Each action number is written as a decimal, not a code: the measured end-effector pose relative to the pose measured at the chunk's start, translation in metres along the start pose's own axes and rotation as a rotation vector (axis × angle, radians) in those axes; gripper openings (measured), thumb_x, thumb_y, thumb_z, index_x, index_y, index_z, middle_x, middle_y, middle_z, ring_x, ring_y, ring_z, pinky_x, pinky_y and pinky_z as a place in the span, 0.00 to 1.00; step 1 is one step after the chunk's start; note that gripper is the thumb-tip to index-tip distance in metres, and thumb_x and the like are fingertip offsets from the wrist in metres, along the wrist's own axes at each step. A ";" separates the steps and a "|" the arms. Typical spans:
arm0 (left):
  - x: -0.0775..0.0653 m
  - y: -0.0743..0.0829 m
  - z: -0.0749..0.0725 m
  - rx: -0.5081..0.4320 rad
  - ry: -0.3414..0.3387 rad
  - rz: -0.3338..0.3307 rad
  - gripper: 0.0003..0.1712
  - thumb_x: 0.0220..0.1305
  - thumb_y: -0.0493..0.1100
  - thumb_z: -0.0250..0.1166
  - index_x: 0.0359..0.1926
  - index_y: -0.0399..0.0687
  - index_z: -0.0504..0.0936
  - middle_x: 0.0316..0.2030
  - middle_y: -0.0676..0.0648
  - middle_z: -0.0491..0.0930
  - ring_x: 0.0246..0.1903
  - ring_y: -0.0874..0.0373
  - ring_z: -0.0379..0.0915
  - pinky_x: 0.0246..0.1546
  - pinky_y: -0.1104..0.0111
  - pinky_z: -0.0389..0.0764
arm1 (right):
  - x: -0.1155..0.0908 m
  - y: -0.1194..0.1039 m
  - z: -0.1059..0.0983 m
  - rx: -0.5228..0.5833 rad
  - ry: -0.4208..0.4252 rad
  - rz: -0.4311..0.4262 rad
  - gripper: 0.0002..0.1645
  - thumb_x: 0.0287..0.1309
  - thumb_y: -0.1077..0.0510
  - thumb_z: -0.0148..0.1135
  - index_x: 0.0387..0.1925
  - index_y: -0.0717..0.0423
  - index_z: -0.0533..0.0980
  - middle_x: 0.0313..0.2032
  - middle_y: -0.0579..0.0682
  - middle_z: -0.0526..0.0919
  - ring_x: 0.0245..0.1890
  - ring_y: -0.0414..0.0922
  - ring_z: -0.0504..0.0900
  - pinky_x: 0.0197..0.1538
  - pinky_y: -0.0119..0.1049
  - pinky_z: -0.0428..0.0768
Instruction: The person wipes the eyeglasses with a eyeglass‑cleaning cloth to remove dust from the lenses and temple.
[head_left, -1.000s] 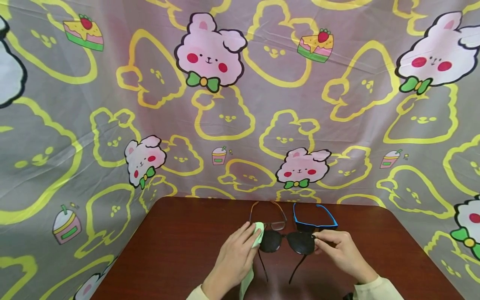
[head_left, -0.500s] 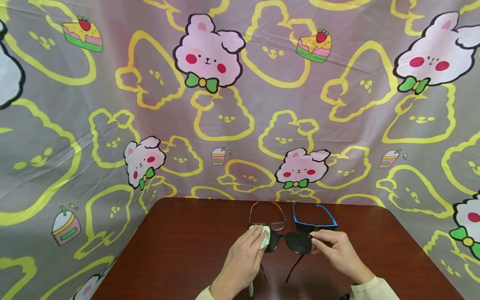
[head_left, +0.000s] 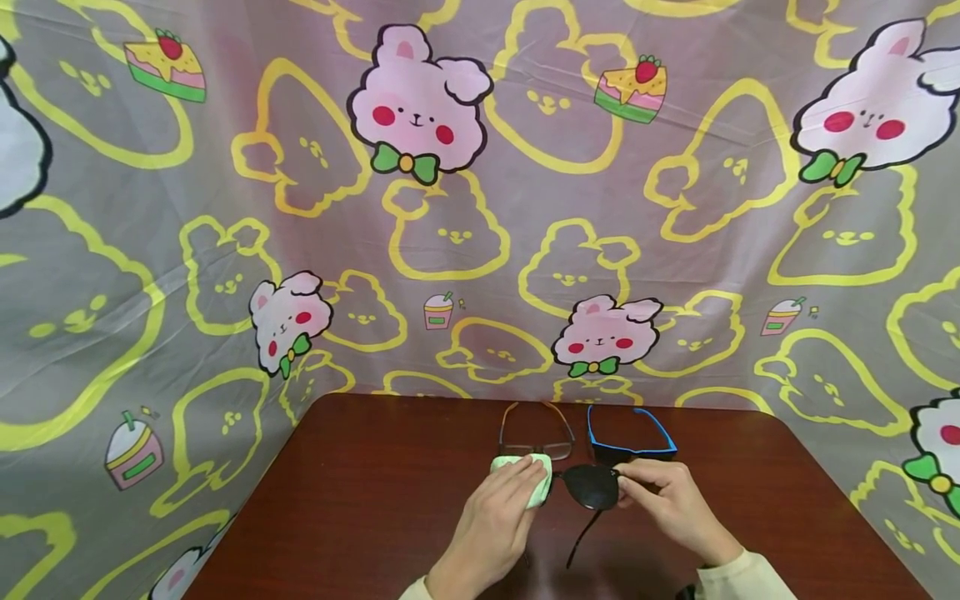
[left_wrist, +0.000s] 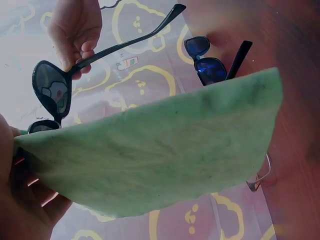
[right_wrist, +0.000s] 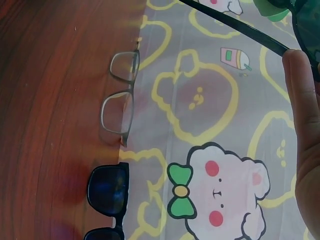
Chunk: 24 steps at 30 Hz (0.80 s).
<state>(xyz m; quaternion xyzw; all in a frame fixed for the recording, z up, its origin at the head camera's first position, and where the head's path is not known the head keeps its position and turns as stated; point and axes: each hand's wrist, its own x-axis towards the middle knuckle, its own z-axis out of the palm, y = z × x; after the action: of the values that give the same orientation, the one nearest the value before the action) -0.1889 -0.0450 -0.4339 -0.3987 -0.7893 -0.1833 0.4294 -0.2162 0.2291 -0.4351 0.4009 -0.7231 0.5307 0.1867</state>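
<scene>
The black sunglasses [head_left: 592, 487], with dark, rounded lenses and slim unfolded temples, are held above the reddish-brown table [head_left: 360, 483] between both hands, one lens being mostly covered by the light green cloth [left_wrist: 155, 155]. In the left wrist view, a broad, faintly marked sheet of the cloth is shown, whereas only a small folded part is visible in the head view. The cloth is gripped against the lens by the left hand [head_left: 491, 521], its fingers laid close together, while the frame's outer corner is pinched between thumb and fingers of the right hand [head_left: 671, 500].
</scene>
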 end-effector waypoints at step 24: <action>0.006 0.005 0.004 -0.021 0.034 0.023 0.21 0.74 0.44 0.42 0.54 0.40 0.78 0.52 0.48 0.79 0.55 0.57 0.72 0.55 0.64 0.70 | 0.014 -0.027 0.009 -0.023 -0.015 0.009 0.14 0.48 0.82 0.57 0.37 0.72 0.79 0.30 0.56 0.82 0.23 0.41 0.83 0.23 0.36 0.80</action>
<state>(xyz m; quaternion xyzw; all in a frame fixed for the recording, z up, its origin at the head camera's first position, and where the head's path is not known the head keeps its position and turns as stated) -0.1893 -0.0369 -0.4319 -0.4091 -0.7752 -0.1935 0.4407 -0.2026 0.2120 -0.4122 0.3992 -0.7324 0.5201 0.1835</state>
